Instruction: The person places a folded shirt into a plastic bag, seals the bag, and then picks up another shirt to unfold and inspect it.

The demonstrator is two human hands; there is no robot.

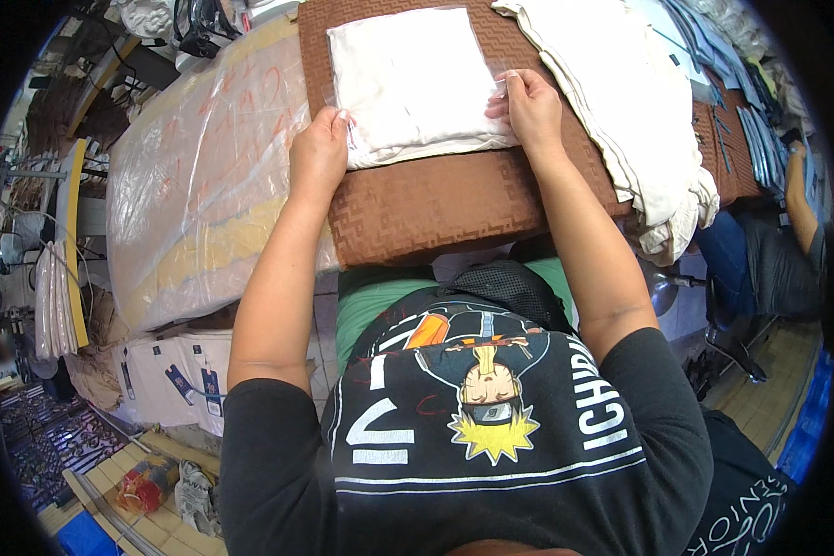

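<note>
A folded white garment [415,79] lies flat in front of me, with clear film of a plastic bag [491,74] around it and sticking out past its right side. My left hand [320,150] is closed, thumb and fingers pinching the bag at its near left edge. At the right edge, my right hand [534,113] pinches the film between thumb and fingers, some fingers seen through the plastic. Both the garment and bag rest on a brown patterned cloth [435,208] covering the work surface.
White garments [612,83] are piled at the right, hanging over the edge. A large plastic-wrapped package [204,176] stands on the left. Below it are light garments with dark tags [167,375]. Another person's arm [797,195] reaches toward blue folded items [760,148] at far right.
</note>
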